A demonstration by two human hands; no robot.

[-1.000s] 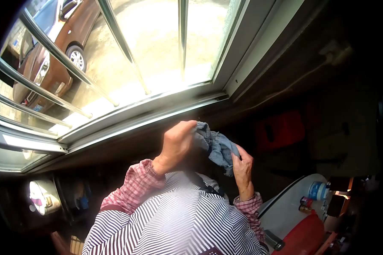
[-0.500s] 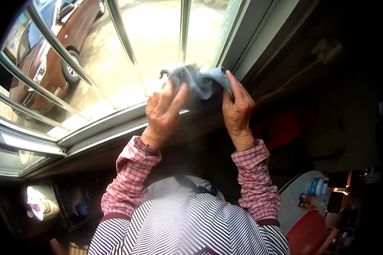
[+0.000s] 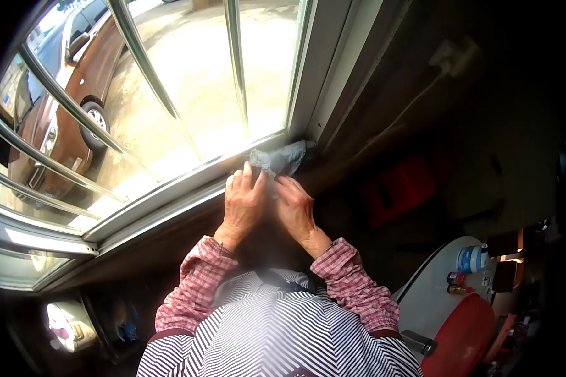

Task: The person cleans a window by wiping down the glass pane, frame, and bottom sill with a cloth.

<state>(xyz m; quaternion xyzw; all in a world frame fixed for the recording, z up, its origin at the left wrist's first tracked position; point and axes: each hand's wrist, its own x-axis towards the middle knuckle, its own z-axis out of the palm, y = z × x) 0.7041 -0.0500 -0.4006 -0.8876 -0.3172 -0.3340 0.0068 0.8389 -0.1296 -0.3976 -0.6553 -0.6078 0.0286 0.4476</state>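
A crumpled blue-grey cloth (image 3: 282,158) lies at the right corner of the window sill, against the frame. My left hand (image 3: 242,204) is at the cloth's left lower edge, with thumb and fingertips closed on it. Close beside it, my right hand (image 3: 295,207) has its fingertips on the cloth's lower edge. Both hands are over the window's bottom rail (image 3: 163,213). Some fingertips are hidden by the cloth or slightly blurred.
Metal bars (image 3: 236,69) cross the window, with a brown car (image 3: 56,119) outside. A red object (image 3: 399,191) is in the dark at the right. A table (image 3: 431,283) at lower right holds a blue-labelled container (image 3: 471,259), small jars and a red chair (image 3: 462,336) stands beside it.
The cloth has come down from in front of the bars onto the sill corner. My right hand has moved left and down, close to my left hand. The view has shifted slightly.
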